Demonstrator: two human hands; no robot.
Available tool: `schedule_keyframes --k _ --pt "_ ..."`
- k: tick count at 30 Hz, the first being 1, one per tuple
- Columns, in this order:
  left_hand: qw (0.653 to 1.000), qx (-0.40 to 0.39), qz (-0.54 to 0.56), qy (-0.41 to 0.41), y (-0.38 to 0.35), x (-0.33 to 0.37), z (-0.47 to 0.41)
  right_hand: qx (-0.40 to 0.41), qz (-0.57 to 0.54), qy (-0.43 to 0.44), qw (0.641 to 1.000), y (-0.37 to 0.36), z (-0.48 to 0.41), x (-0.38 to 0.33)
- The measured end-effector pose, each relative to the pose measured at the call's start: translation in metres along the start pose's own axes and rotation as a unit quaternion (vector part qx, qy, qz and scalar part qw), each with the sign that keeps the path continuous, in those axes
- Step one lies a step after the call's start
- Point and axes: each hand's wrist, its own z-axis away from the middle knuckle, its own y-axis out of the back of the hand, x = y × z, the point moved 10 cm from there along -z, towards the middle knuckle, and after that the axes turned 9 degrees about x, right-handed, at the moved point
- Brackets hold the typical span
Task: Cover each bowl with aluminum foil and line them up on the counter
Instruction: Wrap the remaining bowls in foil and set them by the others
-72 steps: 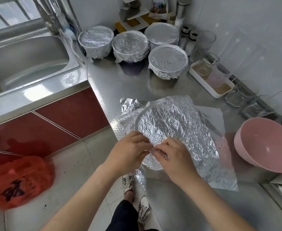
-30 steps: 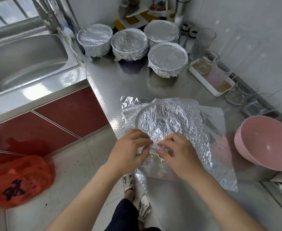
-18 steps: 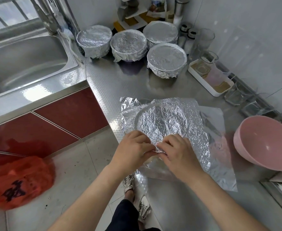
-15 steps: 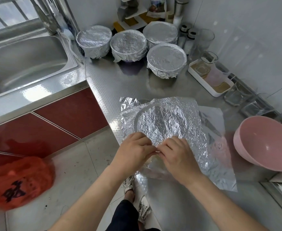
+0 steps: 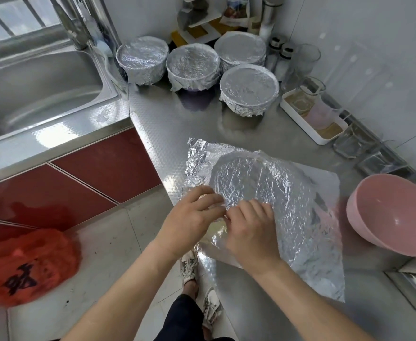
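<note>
A crinkled foil sheet (image 5: 263, 183) lies draped over a bowl near the counter's front edge; the round rim shows through the foil and the bowl itself is hidden. My left hand (image 5: 192, 217) and my right hand (image 5: 251, 225) sit side by side at the near rim, fingers curled and pinching the foil down against it. Loose foil spreads flat to the right of the bowl. Several foil-covered bowls (image 5: 248, 88) stand grouped at the back of the counter. An uncovered pink bowl (image 5: 394, 217) sits at the right.
A steel sink (image 5: 37, 87) lies at the left. A white tray (image 5: 310, 119) with glass cups and several glass jars run along the right wall. Bottles and a rack stand in the back corner. An orange plastic bag (image 5: 27, 267) hangs over the floor at lower left.
Both hands have stayed at the bowl's near rim, working the foil edge down with small pinching moves. The foil over the bowl looks tighter and the rim clearer.
</note>
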Motion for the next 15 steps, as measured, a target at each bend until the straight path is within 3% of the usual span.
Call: schedule_keyframes --k 6,9,15 --pt "0.997 -0.054 0.0 0.049 -0.002 -0.021 0.023 -0.029 0.009 -0.05 0.998 -0.016 0.011 -0.012" --pt "0.994 -0.085 0.008 0.063 -0.006 -0.025 0.025 -0.084 -0.003 -0.065 0.994 -0.026 0.014 -0.012" --pt "0.986 -0.113 0.041 0.118 -0.008 -0.025 0.024 -0.147 -0.135 -0.071 0.977 -0.016 0.013 0.011"
